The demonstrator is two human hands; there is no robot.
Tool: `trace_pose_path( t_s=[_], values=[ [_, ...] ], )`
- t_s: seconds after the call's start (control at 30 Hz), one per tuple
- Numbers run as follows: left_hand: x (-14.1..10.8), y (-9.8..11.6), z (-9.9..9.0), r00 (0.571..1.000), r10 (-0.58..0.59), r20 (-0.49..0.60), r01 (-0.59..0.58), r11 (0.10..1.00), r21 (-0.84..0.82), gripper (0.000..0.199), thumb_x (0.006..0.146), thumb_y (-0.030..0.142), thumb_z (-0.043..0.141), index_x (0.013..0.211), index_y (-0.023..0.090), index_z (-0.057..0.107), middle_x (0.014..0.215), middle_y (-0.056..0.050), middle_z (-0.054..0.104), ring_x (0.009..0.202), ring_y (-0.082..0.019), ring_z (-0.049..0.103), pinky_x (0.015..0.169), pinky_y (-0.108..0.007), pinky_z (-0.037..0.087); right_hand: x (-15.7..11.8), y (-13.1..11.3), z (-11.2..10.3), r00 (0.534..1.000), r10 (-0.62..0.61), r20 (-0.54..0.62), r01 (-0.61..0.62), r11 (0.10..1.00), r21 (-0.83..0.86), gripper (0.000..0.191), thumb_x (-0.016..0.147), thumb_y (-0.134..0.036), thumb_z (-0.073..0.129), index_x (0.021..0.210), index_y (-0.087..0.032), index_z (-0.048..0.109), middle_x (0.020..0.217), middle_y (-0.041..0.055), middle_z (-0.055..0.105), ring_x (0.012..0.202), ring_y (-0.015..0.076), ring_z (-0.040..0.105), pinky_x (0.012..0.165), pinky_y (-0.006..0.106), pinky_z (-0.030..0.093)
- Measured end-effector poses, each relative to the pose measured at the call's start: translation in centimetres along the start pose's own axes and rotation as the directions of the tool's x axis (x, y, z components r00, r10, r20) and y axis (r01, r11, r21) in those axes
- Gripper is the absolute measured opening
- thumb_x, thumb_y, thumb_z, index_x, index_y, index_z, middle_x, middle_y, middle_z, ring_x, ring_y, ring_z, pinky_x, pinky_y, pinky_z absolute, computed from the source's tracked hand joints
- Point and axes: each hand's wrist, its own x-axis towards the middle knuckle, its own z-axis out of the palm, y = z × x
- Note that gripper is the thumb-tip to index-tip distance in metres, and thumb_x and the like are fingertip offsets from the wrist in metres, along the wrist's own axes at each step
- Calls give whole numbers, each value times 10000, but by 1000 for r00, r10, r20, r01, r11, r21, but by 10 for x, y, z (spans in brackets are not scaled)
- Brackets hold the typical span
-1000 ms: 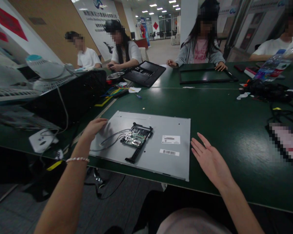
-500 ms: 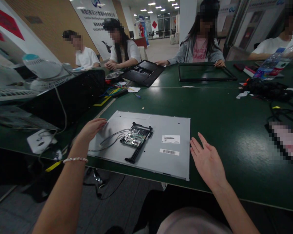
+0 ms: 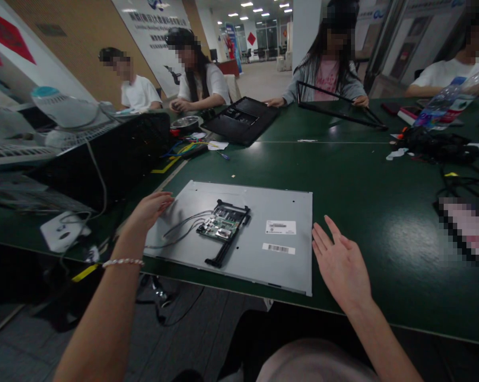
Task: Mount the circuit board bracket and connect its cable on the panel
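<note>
A flat silver panel (image 3: 263,204) with two white labels lies on the green table (image 3: 271,164) in front of me. On its middle rests a green circuit board (image 3: 219,227) in a black bracket (image 3: 223,252), with grey cables (image 3: 183,223) running left. My left hand (image 3: 151,208) is at the panel's left edge, fingers extended; whether it touches the edge is hard to tell. Beside the right edge, my right hand (image 3: 340,260) lies palm up with its fingers spread and nothing in it.
Across the table a person's hands are at a black cover (image 3: 243,119) and a thin black frame (image 3: 342,114). A dark screen (image 3: 104,154) stands left. Bottles (image 3: 446,106), a black bundle (image 3: 438,146) and a blurred pink item (image 3: 470,225) are right.
The person across has raised the black frame's left side, and the black cover has shifted slightly right. My hands and the silver panel have hardly changed position.
</note>
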Motion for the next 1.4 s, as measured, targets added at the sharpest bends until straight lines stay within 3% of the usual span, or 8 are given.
trace_pose_path(
  t_s=[0.3,0.47,0.67,0.87,1.17,1.4],
  values=[
    [-8,4,4,1000,19,7,-19,999,-32,286,674,87,696,947,113,616,897,-49,639,814,-120,611,687,-194,473,1,2,-2,999,-30,42,36,989,-144,731,902,-543,254,1570,-291,103,1561,39,376,1449,191,303,1200,445,210],
    [-8,6,4,1000,5,18,-4,999,-54,233,706,59,644,932,108,615,920,-60,637,826,-112,613,690,-177,481,0,1,0,1000,-1,-17,1,1000,-2,733,892,-517,302,1567,-284,137,1538,41,415,1437,179,330,1209,409,185],
    [-7,6,5,1000,-8,11,8,999,-42,195,729,59,636,916,112,621,956,-68,626,841,-118,606,668,-164,481,0,1,0,999,0,-33,0,1000,2,725,892,-513,299,1564,-289,148,1531,44,424,1437,184,330,1210,425,187],
    [-4,3,9,1000,-18,0,18,998,-53,161,762,28,607,901,108,622,871,-46,610,809,-104,579,747,-185,479,-2,-1,3,998,16,-56,-12,997,71,717,882,-468,329,1557,-270,189,1507,55,457,1422,175,360,1212,403,186],
    [-6,5,5,999,12,44,-7,994,-108,177,816,10,559,980,76,570,871,-40,603,832,-101,582,811,-209,479,-3,-5,8,986,90,-140,-38,941,337,678,846,-433,481,1496,-284,356,1353,60,606,1349,163,468,1208,364,173],
    [-5,4,4,996,-17,91,31,987,-157,153,846,32,553,991,75,576,875,-56,634,814,-113,609,787,-222,510,-5,-4,6,982,73,-174,-7,936,352,648,842,-429,484,1469,-291,396,1310,54,636,1323,163,499,1210,379,157]
  ],
)
